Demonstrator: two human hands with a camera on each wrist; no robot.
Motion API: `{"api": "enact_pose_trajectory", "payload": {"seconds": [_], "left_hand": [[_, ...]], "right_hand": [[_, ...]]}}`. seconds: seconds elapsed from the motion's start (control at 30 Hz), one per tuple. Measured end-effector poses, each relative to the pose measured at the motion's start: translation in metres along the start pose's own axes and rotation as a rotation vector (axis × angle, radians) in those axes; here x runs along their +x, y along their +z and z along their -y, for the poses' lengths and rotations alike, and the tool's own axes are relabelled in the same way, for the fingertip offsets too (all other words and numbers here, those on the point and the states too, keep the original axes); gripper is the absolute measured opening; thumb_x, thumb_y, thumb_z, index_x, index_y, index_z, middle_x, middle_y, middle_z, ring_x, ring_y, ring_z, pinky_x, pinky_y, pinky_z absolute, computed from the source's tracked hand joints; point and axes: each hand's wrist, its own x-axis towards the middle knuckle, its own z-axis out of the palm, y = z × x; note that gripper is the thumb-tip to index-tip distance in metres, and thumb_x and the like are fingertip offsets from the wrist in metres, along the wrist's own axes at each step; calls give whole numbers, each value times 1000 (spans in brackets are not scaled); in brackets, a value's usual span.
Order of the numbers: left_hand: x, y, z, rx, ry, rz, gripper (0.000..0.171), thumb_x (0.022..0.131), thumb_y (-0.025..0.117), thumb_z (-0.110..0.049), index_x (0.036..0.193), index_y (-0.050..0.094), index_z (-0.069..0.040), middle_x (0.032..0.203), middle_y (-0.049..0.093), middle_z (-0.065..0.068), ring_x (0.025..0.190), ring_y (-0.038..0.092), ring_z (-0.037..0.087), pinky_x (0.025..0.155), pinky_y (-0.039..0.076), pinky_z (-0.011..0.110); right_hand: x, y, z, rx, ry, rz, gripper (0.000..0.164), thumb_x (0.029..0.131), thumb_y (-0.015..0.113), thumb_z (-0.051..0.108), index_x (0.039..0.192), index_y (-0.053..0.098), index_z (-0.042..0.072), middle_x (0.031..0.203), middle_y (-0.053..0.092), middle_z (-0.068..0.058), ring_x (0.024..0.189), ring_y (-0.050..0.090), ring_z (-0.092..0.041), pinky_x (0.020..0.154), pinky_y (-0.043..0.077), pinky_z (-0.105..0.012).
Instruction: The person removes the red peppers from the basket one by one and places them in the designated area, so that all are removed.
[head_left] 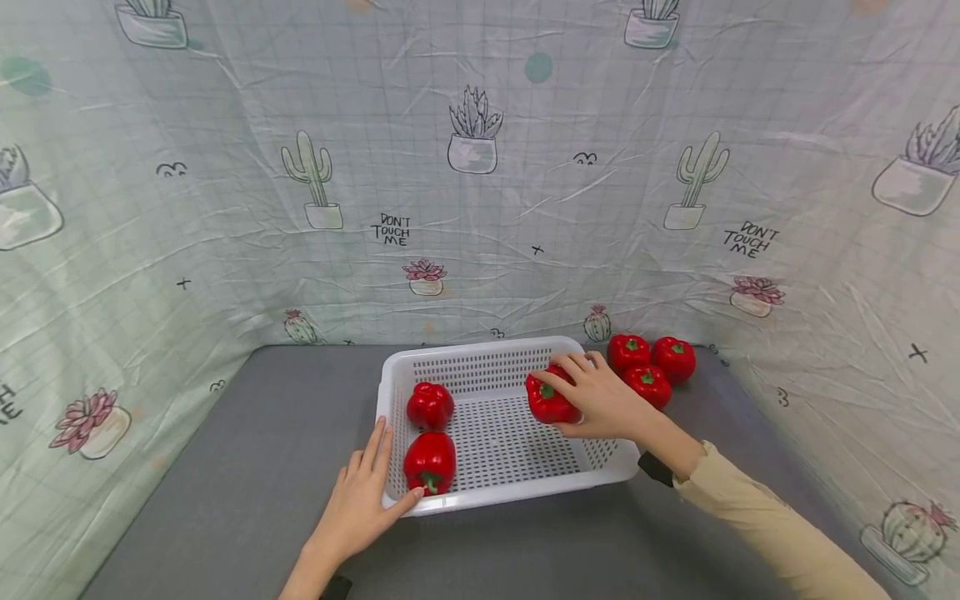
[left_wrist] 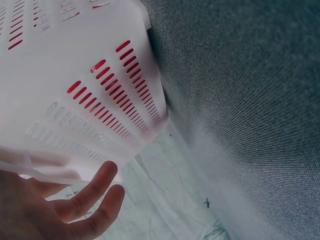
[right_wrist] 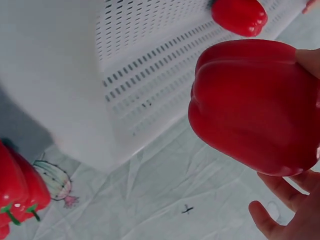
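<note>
A white perforated plastic basket (head_left: pixel 517 489) stands on the grey table. Inside its left end lie two red bell peppers, one at the back (head_left: pixel 431 406) and one at the front (head_left: pixel 430 458). My right hand (head_left: pixel 600 400) grips another red bell pepper (head_left: pixel 551 398) over the basket's right half; the right wrist view shows this bell pepper (right_wrist: pixel 250 107) between thumb and fingers. At the basket's left front corner, my left hand (head_left: pixel 363 487) rests on the rim with fingers extended. In the left wrist view its fingers (left_wrist: pixel 95 192) lie along the basket's outer wall (left_wrist: pixel 60 75).
Three more red bell peppers (head_left: pixel 648 385) sit together on the table (head_left: pixel 300 433), just right of the basket's back right corner. A pale cloth (head_left: pixel 525 200) printed with potted cacti hangs behind the table and along both sides.
</note>
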Motion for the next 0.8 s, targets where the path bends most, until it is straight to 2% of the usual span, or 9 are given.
{"api": "enact_pose_trajectory", "payload": {"seconds": [0.13, 0.5, 0.8], "left_hand": [[0, 0, 0, -3, 0, 4, 91, 72, 62, -55, 140, 27, -5, 149, 19, 10, 105, 43, 26, 82, 42, 47], [0, -1, 0, 0, -3, 2, 91, 71, 63, -53, 140, 27, -4, 149, 19, 10, 106, 43, 26, 83, 42, 47], [0, 0, 0, -2, -13, 10, 92, 71, 63, -53, 140, 27, -5, 149, 19, 10, 106, 42, 26, 83, 42, 47]], "right_hand": [[-9, 1, -5, 3, 46, -27, 83, 56, 78, 41, 130, 44, 21, 120, 49, -9, 108, 41, -22, 86, 36, -44], [-29, 5, -13, 0, 116, -179, 84, 52, 80, 36, 126, 46, 15, 114, 49, -14, 106, 41, -28, 85, 37, -50], [-50, 10, -17, -33, 253, -275, 83, 50, 81, 35, 123, 49, 14, 114, 49, -15, 104, 42, -31, 81, 36, -51]]}}
